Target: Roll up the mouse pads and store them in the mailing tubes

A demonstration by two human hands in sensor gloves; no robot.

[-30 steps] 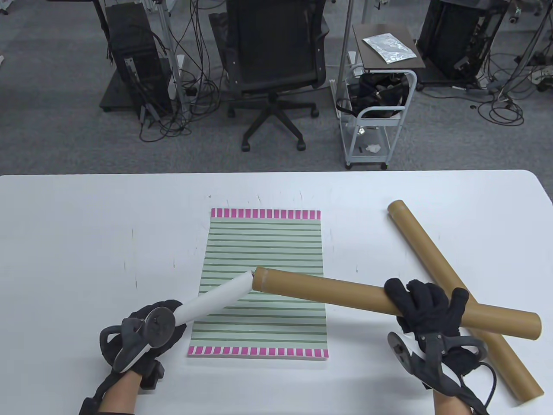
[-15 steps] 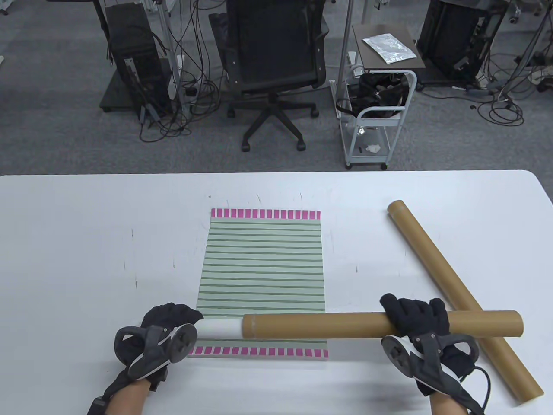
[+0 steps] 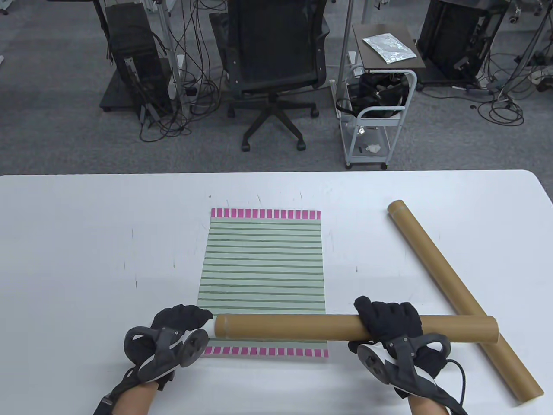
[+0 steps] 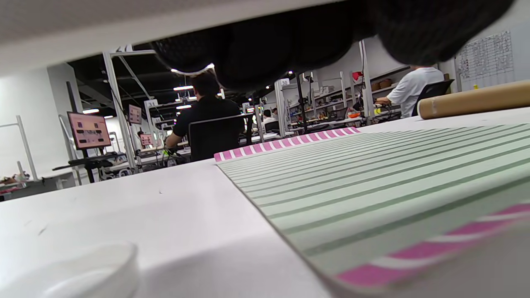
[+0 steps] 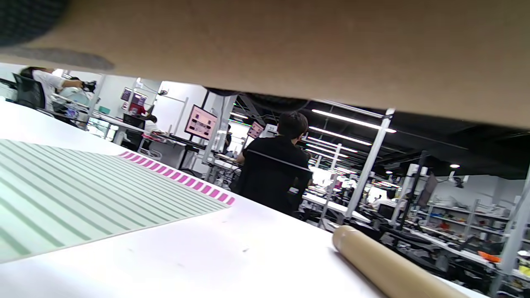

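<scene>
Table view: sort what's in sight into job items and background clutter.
Job items:
held mailing tube, gripped by the right hand
left hand at the tube's open end
striped mouse pad, flat
second mailing tube

Background clutter:
office chair
white cart
floor cables

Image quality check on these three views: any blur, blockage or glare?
Table view: sharp, evenly lit, soft shadows only, no glare. Left wrist view: the left hand is a dark mass along the top, the near edge of the striped mouse pad is blurred, the far background is sharp. Right wrist view: the held mailing tube fills the top, out of focus; ceiling lights look bright but not blown out.
</scene>
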